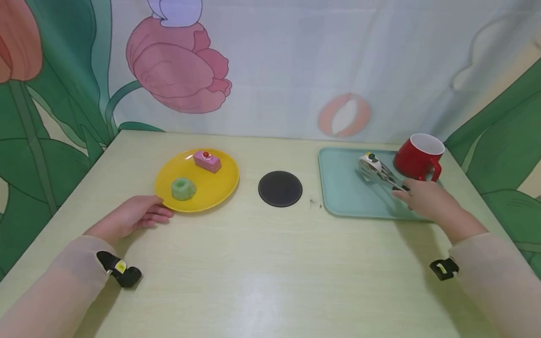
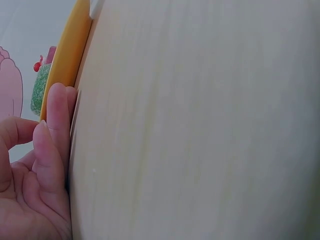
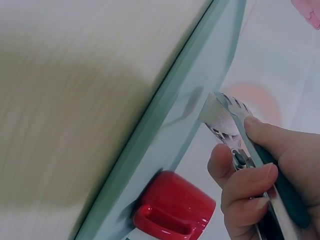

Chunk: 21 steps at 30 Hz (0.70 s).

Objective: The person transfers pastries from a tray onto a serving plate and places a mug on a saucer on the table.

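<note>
In the head view my left hand (image 1: 139,215) pinches the near-left rim of a yellow plate (image 1: 211,192); the left wrist view shows thumb and fingers (image 2: 46,145) at its edge. A green ring-shaped cake (image 1: 183,188) and a pink rectangular cake (image 1: 207,161) topped with a red berry sit on that plate. My right hand (image 1: 428,199) grips metal serving tongs (image 1: 385,175) with dark handles. Between the tong heads is a small white cake (image 3: 219,116) with a dark and yellow topping, held over the light-blue tray (image 1: 338,197).
A red mug (image 1: 412,157) with a white inside stands at the tray's back right corner. Between plate and tray lies a round black coaster (image 1: 280,188). A flower-printed curtain (image 1: 270,70) hangs behind the pale wooden table (image 1: 253,272).
</note>
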### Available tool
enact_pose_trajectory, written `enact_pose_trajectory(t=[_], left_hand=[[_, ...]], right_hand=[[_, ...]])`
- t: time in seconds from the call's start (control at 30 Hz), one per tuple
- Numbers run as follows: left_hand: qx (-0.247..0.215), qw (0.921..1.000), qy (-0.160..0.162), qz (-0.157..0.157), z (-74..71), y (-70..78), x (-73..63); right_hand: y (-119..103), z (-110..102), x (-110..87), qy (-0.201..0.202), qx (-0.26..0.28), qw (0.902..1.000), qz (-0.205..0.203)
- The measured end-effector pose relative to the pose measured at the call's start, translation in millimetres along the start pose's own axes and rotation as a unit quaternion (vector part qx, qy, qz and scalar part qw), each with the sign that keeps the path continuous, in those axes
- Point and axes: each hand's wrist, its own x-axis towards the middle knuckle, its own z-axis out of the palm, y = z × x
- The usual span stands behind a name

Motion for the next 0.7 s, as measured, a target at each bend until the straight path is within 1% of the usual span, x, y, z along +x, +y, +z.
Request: enact_pose_trajectory(t=[0.13,0.4,0.63,0.7], left_hand=[[0.001,1.0,0.0,0.002,-0.8,0.9,-1.4],[0.001,1.0,0.002,0.002,-1.4,-1.1,-0.3],[0.004,1.0,0.0,0.004,-0.7,-0.7,-0.1],[0.003,1.0,0.0,0.003,-0.1,-0.6,0.0]], right_hand=[[-4.2,0.2,-1.9,0.01,-0.013,0.9997,-0.018],[-9.4,1.3,-4.4,0.013,-0.008,0.9991,-0.039],[-19.2,3.3,-3.6,-0.001,-0.005,0.9995,-0.03],[-22.0,3.8,-3.9,-0.001,-0.006,0.9995,-0.033]])
